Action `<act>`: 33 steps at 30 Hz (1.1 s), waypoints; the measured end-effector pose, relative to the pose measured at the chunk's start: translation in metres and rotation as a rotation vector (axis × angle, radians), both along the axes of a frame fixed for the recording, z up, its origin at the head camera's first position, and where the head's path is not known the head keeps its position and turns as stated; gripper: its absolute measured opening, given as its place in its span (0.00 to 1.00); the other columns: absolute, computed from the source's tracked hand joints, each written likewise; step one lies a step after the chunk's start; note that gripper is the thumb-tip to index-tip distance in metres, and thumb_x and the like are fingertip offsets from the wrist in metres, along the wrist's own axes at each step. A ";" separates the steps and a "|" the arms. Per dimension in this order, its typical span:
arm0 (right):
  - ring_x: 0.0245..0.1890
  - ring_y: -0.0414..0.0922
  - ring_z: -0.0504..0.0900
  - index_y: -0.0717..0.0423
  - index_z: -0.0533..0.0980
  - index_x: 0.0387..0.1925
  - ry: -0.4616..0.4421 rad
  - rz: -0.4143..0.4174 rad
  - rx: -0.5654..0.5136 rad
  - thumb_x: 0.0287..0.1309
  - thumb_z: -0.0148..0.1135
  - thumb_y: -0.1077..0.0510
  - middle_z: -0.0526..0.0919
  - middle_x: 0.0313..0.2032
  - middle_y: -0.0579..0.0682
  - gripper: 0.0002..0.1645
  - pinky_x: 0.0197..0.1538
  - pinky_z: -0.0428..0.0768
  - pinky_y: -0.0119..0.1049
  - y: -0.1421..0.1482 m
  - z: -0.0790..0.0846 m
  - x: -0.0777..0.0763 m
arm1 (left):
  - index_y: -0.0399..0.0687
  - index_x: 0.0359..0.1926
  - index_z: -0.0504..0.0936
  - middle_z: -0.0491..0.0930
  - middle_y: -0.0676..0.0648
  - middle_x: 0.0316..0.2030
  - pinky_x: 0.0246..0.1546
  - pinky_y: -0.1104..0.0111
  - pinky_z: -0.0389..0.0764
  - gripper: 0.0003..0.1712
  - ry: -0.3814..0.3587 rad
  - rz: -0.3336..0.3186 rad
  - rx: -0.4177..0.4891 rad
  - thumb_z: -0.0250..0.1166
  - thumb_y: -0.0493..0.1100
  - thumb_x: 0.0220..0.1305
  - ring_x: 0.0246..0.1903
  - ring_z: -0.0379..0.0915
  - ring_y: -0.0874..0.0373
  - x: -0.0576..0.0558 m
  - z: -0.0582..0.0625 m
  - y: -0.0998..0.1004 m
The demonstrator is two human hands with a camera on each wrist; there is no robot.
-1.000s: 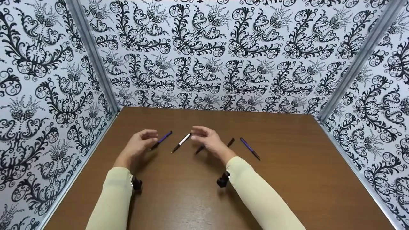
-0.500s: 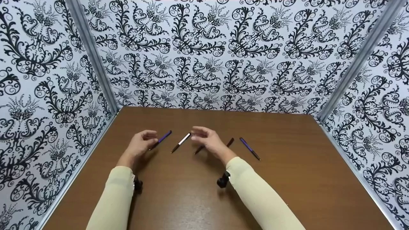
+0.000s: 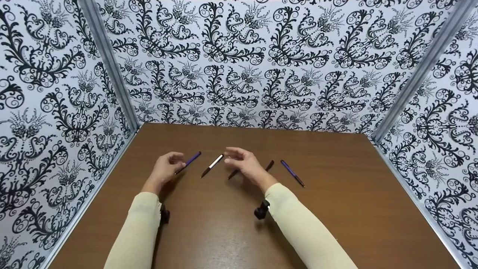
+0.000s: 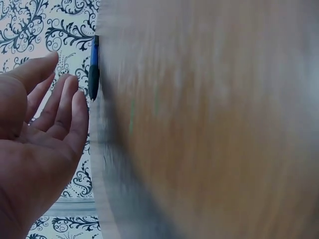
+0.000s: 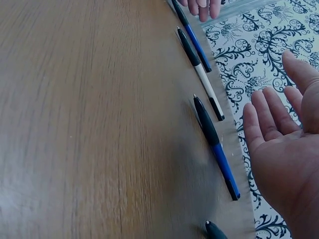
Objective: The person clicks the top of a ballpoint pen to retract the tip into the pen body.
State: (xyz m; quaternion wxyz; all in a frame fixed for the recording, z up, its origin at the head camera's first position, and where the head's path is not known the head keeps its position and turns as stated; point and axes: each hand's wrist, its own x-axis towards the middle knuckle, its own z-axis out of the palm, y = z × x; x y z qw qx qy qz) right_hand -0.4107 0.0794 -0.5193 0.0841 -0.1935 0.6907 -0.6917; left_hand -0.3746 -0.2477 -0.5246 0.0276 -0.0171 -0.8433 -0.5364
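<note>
Several pens lie in a loose row on the brown table. In the head view, my left hand (image 3: 166,168) is beside the leftmost blue pen (image 3: 192,158), thumb and fingers loosely bent with a gap between them. The left wrist view shows that pen (image 4: 93,69) apart from the fingertips. A white pen with a black grip (image 3: 213,165) lies between my hands. Over a third pen (image 3: 269,165), partly hidden, my right hand (image 3: 244,164) hovers with relaxed fingers holding nothing; the right wrist view shows its blue barrel (image 5: 224,167). Farther right lies another blue pen (image 3: 292,173).
The brown wooden table (image 3: 216,231) ends at a patterned black-and-white back wall (image 3: 239,67). Similar side walls stand left and right, with grey metal posts (image 3: 112,67) in the corners. A small black wrist camera (image 3: 261,210) hangs at each sleeve cuff.
My left hand and forearm have shifted slightly to the right, nearer the leftmost blue pen. The right hand stays in nearly the same place, and the pens lie as before.
</note>
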 end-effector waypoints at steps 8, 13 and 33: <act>0.69 0.67 0.78 0.64 0.77 0.73 0.003 -0.004 0.006 0.71 0.72 0.67 0.86 0.64 0.61 0.32 0.65 0.84 0.41 0.001 -0.001 0.001 | 0.31 0.70 0.79 0.83 0.31 0.61 0.64 0.47 0.81 0.24 -0.032 0.000 -0.099 0.68 0.31 0.78 0.59 0.81 0.38 -0.002 -0.003 0.002; 0.65 0.61 0.84 0.64 0.77 0.73 0.010 -0.039 -0.001 0.71 0.71 0.68 0.86 0.63 0.64 0.31 0.63 0.85 0.42 -0.003 0.000 0.002 | 0.32 0.68 0.80 0.84 0.32 0.59 0.62 0.47 0.82 0.22 -0.028 -0.001 -0.180 0.68 0.30 0.77 0.58 0.81 0.39 -0.003 -0.002 0.004; 0.57 0.55 0.86 0.64 0.80 0.69 0.066 -0.129 0.033 0.69 0.74 0.68 0.86 0.59 0.67 0.29 0.57 0.85 0.36 -0.025 -0.006 -0.005 | 0.29 0.59 0.85 0.87 0.31 0.52 0.60 0.43 0.82 0.18 0.021 -0.009 -0.397 0.73 0.29 0.70 0.55 0.83 0.35 -0.012 0.001 0.010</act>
